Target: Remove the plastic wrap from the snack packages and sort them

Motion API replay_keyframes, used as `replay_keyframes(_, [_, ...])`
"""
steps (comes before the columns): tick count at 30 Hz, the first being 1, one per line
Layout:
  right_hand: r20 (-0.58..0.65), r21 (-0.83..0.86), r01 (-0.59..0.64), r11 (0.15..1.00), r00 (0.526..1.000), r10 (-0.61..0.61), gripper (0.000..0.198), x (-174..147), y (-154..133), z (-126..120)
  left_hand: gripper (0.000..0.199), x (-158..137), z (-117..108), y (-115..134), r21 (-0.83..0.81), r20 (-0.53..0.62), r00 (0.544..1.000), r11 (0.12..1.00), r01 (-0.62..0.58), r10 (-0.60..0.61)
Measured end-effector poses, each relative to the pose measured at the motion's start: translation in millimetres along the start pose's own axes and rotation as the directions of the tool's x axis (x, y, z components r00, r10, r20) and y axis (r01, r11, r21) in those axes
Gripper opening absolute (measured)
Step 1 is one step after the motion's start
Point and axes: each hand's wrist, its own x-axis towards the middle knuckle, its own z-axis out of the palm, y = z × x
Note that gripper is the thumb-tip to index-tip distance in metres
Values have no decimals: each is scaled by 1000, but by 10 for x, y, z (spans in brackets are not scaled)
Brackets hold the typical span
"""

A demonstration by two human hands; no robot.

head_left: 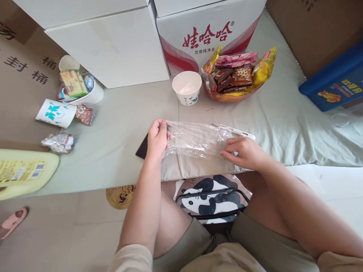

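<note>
A clear plastic bag (pixel 195 139) is stretched between my two hands, just above the cloth-covered surface. My left hand (pixel 159 138) pinches its left end between thumb and fingers. At the opposite end, my right hand (pixel 241 151) has its fingers closed on the film. Partly behind my left hand lies a dark flat device (pixel 142 148), perhaps a phone or tablet. A white box cutter (pixel 241 132) rests just beyond my right hand, its far end partly behind the bag. Past the bag stands an upright paper cup (pixel 187 88) with blue leaf prints.
A bowl (pixel 232 96) of wrapped snacks stands beside the cup. White cartons (pixel 113 49) line the back. At left are a tipped paper cup (pixel 56 113), wrapped snacks (pixel 85 114) and a yellow jug (pixel 28 172). A blue container (pixel 334 83) is at right. A panda-print bag (pixel 210 200) sits between my legs.
</note>
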Motion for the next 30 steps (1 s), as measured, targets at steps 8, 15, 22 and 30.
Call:
replay_keyframes(8, [-264, 596, -99, 797, 913, 310, 29, 28, -138, -21, 32, -229, 59, 165, -33, 528, 842, 988, 153, -113])
replay_keyframes(15, [360, 769, -356, 531, 927, 100, 28, 195, -332, 290, 36, -255, 231, 116, 49, 640, 748, 981, 188, -175])
replay_keyframes(22, [420, 805, -389, 448, 907, 31, 34, 158, -334, 166, 45, -167, 111, 84, -16, 688, 719, 988, 155, -102])
replay_keyframes(30, [335, 820, -351, 452, 935, 119, 38, 167, -316, 120, 63, -179, 94, 98, 91, 729, 651, 972, 216, -212])
